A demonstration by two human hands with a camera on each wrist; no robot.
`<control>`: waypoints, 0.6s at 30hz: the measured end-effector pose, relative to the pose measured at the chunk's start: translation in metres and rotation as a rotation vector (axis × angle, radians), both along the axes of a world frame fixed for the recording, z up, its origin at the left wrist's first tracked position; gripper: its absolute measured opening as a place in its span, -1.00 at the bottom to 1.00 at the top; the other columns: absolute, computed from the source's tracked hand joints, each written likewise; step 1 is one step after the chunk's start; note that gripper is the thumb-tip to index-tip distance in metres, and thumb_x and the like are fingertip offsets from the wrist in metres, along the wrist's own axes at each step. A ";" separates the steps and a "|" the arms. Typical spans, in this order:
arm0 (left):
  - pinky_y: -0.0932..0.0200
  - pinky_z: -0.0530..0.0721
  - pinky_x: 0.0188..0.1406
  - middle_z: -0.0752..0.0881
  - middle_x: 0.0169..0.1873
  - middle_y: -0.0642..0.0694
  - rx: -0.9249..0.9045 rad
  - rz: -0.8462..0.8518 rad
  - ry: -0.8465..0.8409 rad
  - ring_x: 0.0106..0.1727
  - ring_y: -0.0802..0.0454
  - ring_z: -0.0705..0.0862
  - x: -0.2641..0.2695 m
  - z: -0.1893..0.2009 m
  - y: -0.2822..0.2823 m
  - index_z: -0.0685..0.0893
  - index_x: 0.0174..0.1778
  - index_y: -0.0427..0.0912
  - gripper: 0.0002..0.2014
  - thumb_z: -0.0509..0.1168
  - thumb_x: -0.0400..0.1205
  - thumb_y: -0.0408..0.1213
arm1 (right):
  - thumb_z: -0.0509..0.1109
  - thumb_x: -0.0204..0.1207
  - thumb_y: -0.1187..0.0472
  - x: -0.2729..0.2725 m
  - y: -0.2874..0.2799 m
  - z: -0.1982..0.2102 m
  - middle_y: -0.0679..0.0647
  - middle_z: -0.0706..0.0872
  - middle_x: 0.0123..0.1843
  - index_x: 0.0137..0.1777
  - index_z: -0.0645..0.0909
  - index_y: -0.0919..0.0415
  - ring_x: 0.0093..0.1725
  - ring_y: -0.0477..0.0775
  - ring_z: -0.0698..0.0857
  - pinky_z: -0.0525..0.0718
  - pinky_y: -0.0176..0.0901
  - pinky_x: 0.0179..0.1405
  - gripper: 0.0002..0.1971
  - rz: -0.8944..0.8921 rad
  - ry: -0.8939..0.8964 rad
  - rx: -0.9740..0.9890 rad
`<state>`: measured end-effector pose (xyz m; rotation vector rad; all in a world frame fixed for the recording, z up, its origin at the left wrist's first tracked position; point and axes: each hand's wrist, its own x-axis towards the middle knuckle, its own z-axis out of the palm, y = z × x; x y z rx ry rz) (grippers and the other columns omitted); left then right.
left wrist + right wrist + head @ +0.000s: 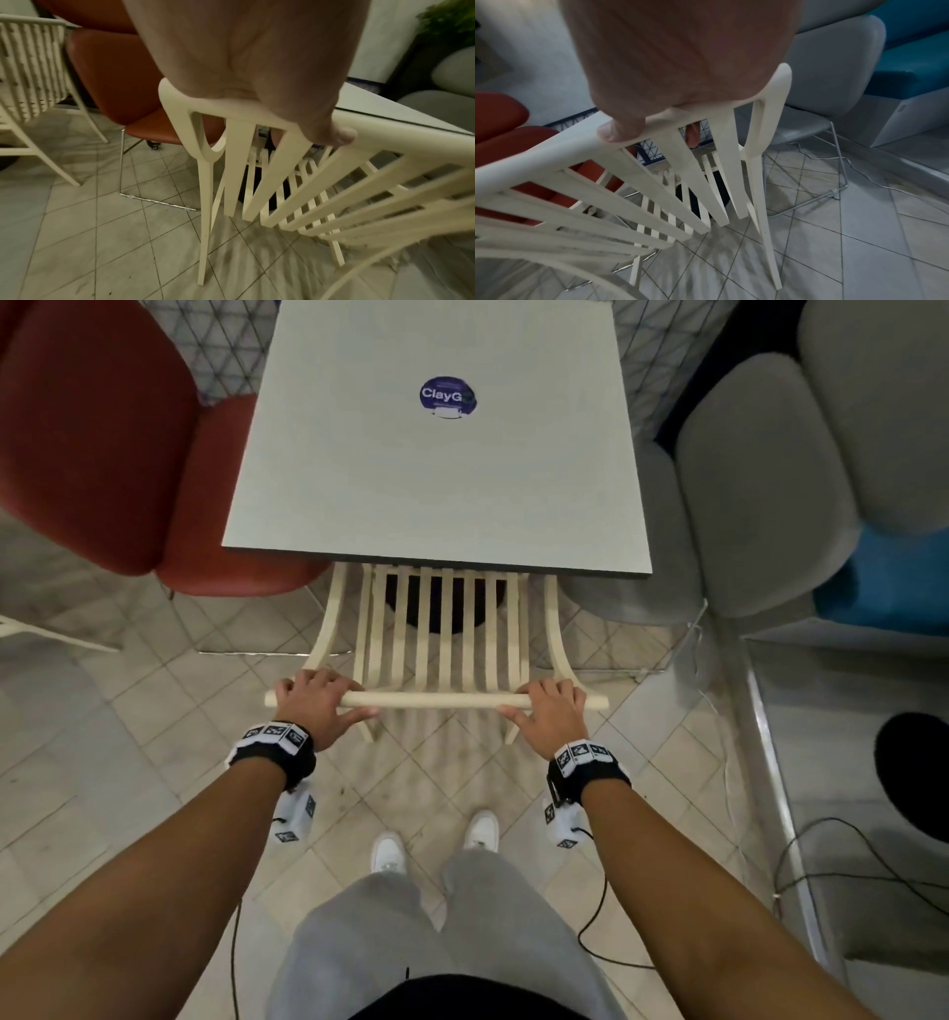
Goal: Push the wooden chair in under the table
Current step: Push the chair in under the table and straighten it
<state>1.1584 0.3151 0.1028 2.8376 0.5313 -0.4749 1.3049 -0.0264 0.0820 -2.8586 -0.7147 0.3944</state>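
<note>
A cream slatted wooden chair [436, 654] stands in front of me with its seat hidden under the pale grey square table [359, 480]. Only the backrest and rear legs show. My left hand [321, 703] grips the left end of the chair's top rail [436, 700], fingers over the far side and thumb along the near side. My right hand [549, 711] grips the right end the same way. The left wrist view shows my left hand [257, 71] wrapped on the rail [385, 134]. In the right wrist view my right hand [680, 60] holds the rail [564, 146].
A red upholstered chair [102, 433] stands left of the table, a grey one [760, 495] on the right with a blue cushion [888, 582] behind. A round sticker [447, 396] lies on the tabletop. Cables [708, 670] trail over the tiled floor at the right. Another cream slatted chair [30, 81] stands far left.
</note>
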 end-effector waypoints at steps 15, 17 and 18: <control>-0.24 0.31 0.32 0.80 0.01 0.07 -0.041 0.095 -0.001 0.19 -0.16 0.56 -0.002 0.005 -0.005 0.75 0.06 0.26 -0.26 0.05 0.28 0.68 | 0.35 0.57 -0.35 -0.008 0.005 0.010 0.08 0.76 0.13 0.27 0.73 0.06 0.22 0.23 0.53 0.33 0.13 0.37 -0.47 -0.112 0.033 0.096; -0.21 0.33 0.28 0.80 -0.04 0.07 -0.045 0.094 -0.041 0.14 -0.14 0.57 -0.008 0.002 -0.002 0.77 0.03 0.26 -0.28 0.07 0.28 0.67 | 0.40 0.55 -0.32 -0.011 0.009 0.012 0.07 0.78 0.11 0.26 0.75 0.04 0.22 0.21 0.52 0.33 0.12 0.35 -0.50 -0.130 0.062 0.099; -0.20 0.34 0.26 0.81 -0.07 0.08 -0.045 0.093 -0.068 0.11 -0.13 0.57 -0.011 0.001 0.000 0.77 0.01 0.26 -0.28 0.08 0.27 0.68 | 0.41 0.54 -0.31 -0.014 0.011 0.012 0.06 0.79 0.09 0.24 0.76 0.02 0.21 0.20 0.51 0.32 0.12 0.34 -0.52 -0.135 0.076 0.099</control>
